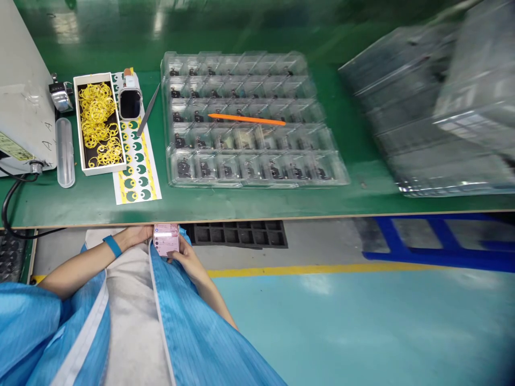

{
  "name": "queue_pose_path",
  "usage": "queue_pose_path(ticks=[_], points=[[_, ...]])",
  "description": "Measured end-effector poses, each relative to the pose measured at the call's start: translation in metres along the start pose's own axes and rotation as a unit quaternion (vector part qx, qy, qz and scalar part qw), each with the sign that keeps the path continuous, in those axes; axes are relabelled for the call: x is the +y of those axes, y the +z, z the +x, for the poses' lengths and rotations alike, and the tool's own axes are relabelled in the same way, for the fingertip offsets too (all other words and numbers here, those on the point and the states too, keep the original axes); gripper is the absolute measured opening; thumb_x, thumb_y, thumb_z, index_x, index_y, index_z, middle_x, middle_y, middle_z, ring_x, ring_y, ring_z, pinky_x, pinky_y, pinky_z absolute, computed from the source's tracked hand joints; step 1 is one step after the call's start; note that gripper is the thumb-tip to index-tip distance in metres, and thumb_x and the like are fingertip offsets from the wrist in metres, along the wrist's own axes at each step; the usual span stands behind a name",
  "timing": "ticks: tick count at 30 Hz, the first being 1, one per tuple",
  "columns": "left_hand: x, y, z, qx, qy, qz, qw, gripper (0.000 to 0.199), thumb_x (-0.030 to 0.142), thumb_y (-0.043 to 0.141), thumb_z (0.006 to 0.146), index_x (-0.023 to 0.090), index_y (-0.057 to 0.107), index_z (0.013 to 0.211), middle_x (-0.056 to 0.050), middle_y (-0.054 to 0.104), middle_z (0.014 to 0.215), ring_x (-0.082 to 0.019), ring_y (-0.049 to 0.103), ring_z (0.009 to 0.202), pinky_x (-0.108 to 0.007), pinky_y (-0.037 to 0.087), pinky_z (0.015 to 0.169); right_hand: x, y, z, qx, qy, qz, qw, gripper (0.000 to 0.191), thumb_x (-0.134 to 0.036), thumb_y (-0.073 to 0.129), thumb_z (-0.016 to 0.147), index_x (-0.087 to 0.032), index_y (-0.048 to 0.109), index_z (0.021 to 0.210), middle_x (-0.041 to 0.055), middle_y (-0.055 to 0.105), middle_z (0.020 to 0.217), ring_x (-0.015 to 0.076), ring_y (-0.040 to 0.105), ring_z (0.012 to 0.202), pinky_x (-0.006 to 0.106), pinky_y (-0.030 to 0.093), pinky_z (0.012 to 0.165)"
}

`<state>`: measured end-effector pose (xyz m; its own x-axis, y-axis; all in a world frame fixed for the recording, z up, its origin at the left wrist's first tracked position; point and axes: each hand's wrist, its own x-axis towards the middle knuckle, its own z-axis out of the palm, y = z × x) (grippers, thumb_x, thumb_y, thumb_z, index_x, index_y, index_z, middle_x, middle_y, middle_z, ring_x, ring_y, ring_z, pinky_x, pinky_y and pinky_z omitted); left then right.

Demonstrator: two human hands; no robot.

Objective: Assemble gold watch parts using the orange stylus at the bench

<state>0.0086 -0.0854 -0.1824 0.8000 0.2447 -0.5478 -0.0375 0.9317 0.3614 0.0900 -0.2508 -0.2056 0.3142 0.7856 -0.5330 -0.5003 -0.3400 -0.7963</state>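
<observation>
A phone with a lit pinkish screen lies low in my lap, just under the table's front edge. From its left side my left hand holds it, the fingers partly hidden behind the phone and under the table edge. A blue band circles that wrist. My right hand grips the lower right of the phone, its thumb over the screen. On the table above are a clear compartment tray with small black parts, an orange stick across it, and grey tweezers.
A white box of yellow rings stands at the left, beside a smartwatch and a sticker sheet. Further left are a clear case and a white machine. Blurred clear trays are stacked right. Below is a blue frame.
</observation>
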Motion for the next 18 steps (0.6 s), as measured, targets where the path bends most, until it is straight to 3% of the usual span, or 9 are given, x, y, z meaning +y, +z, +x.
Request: queue_pose_path(ticks=[5, 18], points=[[-0.002, -0.003, 0.003, 0.010, 0.008, 0.002, 1.000, 0.031, 0.037, 0.059, 0.094, 0.014, 0.061, 0.115, -0.010, 0.064, 0.114, -0.022, 0.065, 0.096, -0.042, 0.055, 0.084, 0.007, 0.004, 0.003, 0.036, 0.007, -0.003, 0.999, 0.022, -0.027, 0.064, 0.091, -0.015, 0.059, 0.108, 0.0018, 0.062, 0.091, 0.0105, 0.059, 0.067, 0.022, 0.050, 0.053], [-0.006, -0.013, 0.006, 0.020, -0.002, 0.004, 1.000, 0.028, 0.034, 0.060, 0.094, 0.014, 0.061, 0.114, -0.009, 0.065, 0.111, -0.021, 0.065, 0.094, -0.041, 0.056, 0.083, 0.006, 0.000, 0.008, 0.054, 0.037, 0.044, 0.997, 0.030, -0.041, 0.056, 0.095, -0.015, 0.060, 0.110, 0.0033, 0.064, 0.092, 0.0122, 0.061, 0.068, 0.027, 0.053, 0.060]])
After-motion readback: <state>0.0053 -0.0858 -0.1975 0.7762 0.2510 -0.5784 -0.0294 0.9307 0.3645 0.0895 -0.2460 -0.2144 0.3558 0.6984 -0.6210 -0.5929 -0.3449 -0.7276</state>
